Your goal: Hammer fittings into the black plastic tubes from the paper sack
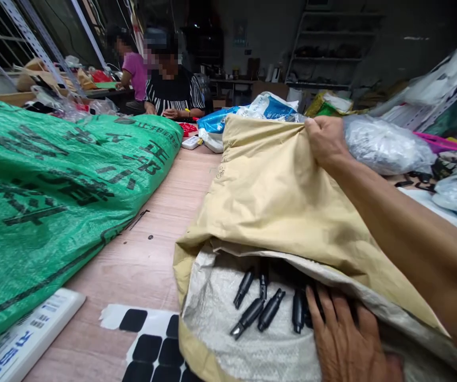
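Head view, on the wood-grain bench (pixel 181 185): tan sack (pixel 260 201) lies with its mouth toward the wearer, pale woven lining (pixel 208 297) showing. Black cylindrical parts (pixel 247 318) rest on that lining, just inside the mouth. Right hand (pixel 326 139) is closed, pinching the sack's far right corner. Left hand (pixel 343 339) is open, palm down, fingers extended and slightly spread at the mouth, beside the rightmost parts; whether the fingers touch any is probably beyond this view, since shadow and the overhanging edge hide the tips.

Step in hand, as judged: sack held at the far corner by the right hand while the left works among the parts. A next move would call for a steady right grip and the left fingers staying low under the edge, so that no part catches in the fold.

Count: hands, two; tan sack, one; green sack (pixel 73 212) at left, one; white box (pixel 41 334) with blue print, one; black parts, five distinct (more dark shapes by the fingers, not separable); sheet of black rounded squares (pixel 147 347), one, seven squares at least partly in view; co-workers beyond the bench, two
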{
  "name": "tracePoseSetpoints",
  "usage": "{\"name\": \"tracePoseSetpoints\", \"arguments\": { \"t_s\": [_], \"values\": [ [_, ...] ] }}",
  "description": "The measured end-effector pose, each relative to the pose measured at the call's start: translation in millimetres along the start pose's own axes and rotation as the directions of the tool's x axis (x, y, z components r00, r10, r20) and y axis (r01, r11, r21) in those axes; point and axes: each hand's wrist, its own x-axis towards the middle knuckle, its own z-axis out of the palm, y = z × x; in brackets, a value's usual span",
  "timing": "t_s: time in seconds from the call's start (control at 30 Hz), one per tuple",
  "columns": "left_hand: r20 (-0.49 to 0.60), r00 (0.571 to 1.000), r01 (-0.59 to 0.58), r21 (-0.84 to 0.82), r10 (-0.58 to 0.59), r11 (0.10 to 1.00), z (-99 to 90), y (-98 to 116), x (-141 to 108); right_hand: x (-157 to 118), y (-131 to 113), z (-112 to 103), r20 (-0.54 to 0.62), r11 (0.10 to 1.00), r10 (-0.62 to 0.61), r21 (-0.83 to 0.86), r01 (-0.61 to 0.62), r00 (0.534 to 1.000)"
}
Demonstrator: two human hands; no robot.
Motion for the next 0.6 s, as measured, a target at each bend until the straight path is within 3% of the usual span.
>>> {"name": "tracePoseSetpoints", "arguments": {
  "t_s": [0.07, 0.13, 0.27, 0.33, 0.37, 0.4, 0.5, 0.6],
  "values": [
    [-0.009, 1.0, -0.029, -0.009, 0.029, 1.0, 2.1, -3, 0, -18, -8, -28, -0.071, 0.953, -0.05, 0.294, 0.069, 0.996],
    [-0.017, 0.997, -0.077, -0.049, 0.076, 0.996, 0.1, -5, 1, -30, -13, -50, -0.179, 0.903, -0.007, 0.421, 0.083, 0.984],
    [0.015, 0.993, -0.113, -0.168, 0.117, 0.979, -13.3, -7, 4, -42, -23, -79, -0.248, 0.804, 0.244, 0.592, -0.052, 0.938],
    [0.068, 0.994, -0.07, -0.219, 0.087, 0.973, -19.6, -6, 5, -53, -29, -90, -0.244, 0.766, 0.307, 0.636, -0.087, 0.92],
    [0.099, 0.992, -0.053, -0.25, 0.08, 0.967, -21.7, -6, 5, -60, -31, -96, -0.26, 0.769, 0.278, 0.637, -0.052, 0.925],
    [0.131, 0.988, -0.044, -0.285, 0.084, 0.958, -23.1, -6, 5, -66, -31, -101, -0.303, 0.78, 0.228, 0.626, 0.013, 0.926],
    [0.208, 0.969, -0.042, -0.379, 0.129, 0.925, -23.8, -8, 4, -72, -30, -111, -0.491, 0.793, 0.135, 0.574, 0.203, 0.86],
    [0.24, 0.963, -0.024, -0.372, 0.121, 0.928, -21.9, -11, 4, -66, -32, -111, -0.499, 0.796, 0.199, 0.584, 0.157, 0.844]
  ]
}}
